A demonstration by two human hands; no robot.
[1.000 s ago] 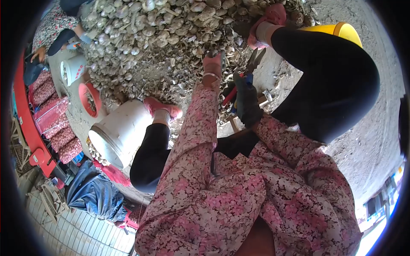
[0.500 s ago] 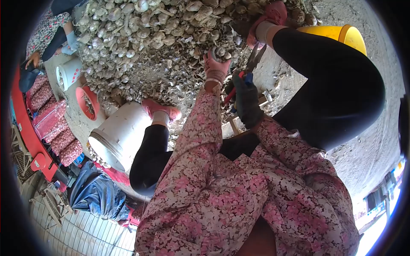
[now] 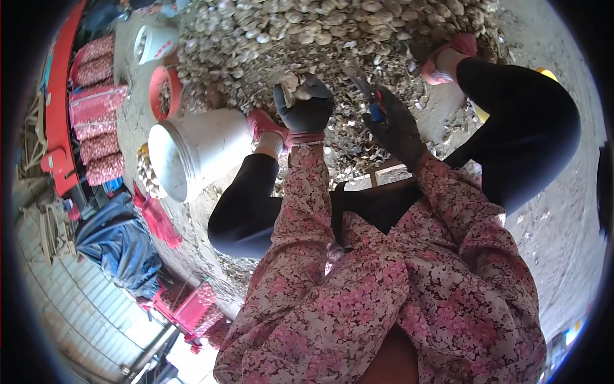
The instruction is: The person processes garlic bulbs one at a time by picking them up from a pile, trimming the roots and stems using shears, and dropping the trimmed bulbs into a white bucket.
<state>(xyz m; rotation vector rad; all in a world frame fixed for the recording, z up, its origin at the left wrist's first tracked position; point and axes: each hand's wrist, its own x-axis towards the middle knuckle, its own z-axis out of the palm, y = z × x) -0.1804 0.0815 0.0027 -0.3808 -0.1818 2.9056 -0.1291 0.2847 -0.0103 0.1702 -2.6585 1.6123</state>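
Holding a garlic bulb (image 3: 289, 83) now, left hand (image 3: 305, 105) fingers shut around it, lifted off the pile (image 3: 332, 29). Gripping shears (image 3: 371, 102) tight in the right hand (image 3: 396, 125), close beside the bulb.

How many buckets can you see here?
4: a big white bucket tipped beside the person's leg, a small white one upper left, a pink one between them, and a yellow rim behind the right knee. More may be hidden.
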